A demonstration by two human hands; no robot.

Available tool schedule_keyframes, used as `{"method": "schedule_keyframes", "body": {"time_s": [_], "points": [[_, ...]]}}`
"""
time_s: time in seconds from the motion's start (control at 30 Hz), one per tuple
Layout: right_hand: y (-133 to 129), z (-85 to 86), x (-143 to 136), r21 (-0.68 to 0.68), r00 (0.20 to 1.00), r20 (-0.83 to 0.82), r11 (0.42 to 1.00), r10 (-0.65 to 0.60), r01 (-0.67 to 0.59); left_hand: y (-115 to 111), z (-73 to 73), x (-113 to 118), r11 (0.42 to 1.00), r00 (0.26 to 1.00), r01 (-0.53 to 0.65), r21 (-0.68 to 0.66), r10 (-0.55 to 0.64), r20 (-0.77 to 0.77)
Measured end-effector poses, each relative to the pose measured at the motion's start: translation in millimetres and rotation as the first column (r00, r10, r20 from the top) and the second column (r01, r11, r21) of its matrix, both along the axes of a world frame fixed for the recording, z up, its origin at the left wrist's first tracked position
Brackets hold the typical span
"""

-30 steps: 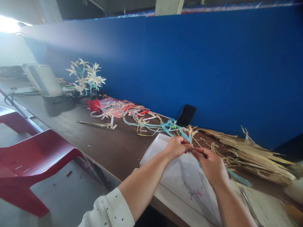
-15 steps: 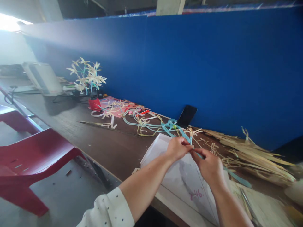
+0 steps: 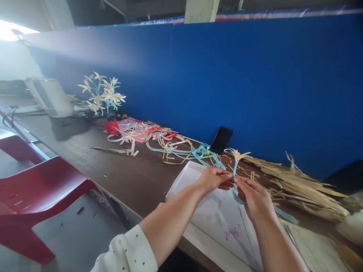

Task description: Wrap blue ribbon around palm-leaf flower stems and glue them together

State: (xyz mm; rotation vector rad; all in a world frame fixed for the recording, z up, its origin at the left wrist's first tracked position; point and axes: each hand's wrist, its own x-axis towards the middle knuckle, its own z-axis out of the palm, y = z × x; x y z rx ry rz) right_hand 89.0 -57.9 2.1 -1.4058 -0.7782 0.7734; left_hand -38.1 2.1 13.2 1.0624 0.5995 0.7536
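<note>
My left hand (image 3: 210,180) and right hand (image 3: 258,201) pinch the blue stem (image 3: 235,168) low, fingertips nearly meeting. Pale flower (image 3: 237,154) has swung rightward, just above fingertips; more stem exposed. Blue ribbon (image 3: 237,197) hangs below.

The long dark-brown wooden table (image 3: 119,170) extends along the front of the tall flat blue panel (image 3: 241,83). Positions on the table, left to right:
- white boxy appliance (image 3: 52,96), far left;
- small red pot (image 3: 112,127), with pale spiky-petalled flowers (image 3: 106,92) in it;
- flat pink sheet (image 3: 138,138), right of the pot, under loose strips;
- looped light-blue ribbon (image 3: 202,152), right of the sheet;
- black rectangular phone (image 3: 221,140), behind the ribbon, near the panel;
- bundle of long flat tan dry leaves (image 3: 306,185), right.

The shallow white box (image 3: 212,215) lies at the near edge, before the ribbon. The red moulded chair (image 3: 42,189) stands before the table, left of the box.
</note>
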Motion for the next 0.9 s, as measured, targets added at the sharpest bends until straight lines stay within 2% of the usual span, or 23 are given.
{"method": "schedule_keyframes", "body": {"time_s": [0.2, 0.37, 0.47, 0.67, 0.77, 0.9], "points": [[-0.9, 5.6, -5.7, 0.035, 0.997, -0.068, 0.999, -0.028, 0.03, -0.9, -5.9, 4.4, 0.997, 0.998, 0.053, -0.054, -0.051, 0.036], [-1.8, 4.3, -3.4, 0.048, 0.997, -0.078, 0.998, -0.028, 0.032, 0.9, -14.4, 6.2, 0.989, 0.987, 0.146, -0.018, -0.144, 0.071], [-1.9, 4.1, -2.3, 0.044, 0.997, -0.073, 0.999, -0.023, 0.026, 0.4, -15.5, 6.1, 0.992, 0.99, 0.129, 0.008, -0.129, 0.052], [-2.4, 6.1, -1.7, 0.052, 0.996, -0.094, 0.999, 0.008, -0.003, -2.6, -8.3, 4.4, 0.995, 0.995, 0.098, 0.011, -0.098, 0.003], [-2.4, 4.1, 0.4, 0.051, 0.997, -0.072, 0.999, 0.017, -0.013, -2.9, -7.1, 4.5, 0.995, 0.997, 0.072, 0.067, -0.07, -0.039], [-4.0, 3.8, 1.2, 0.009, 1.0, -0.006, 1.0, -0.016, 0.016, -2.1, -9.5, 4.4, 0.966, 0.986, 0.051, 0.252, -0.01, -0.164]]}}
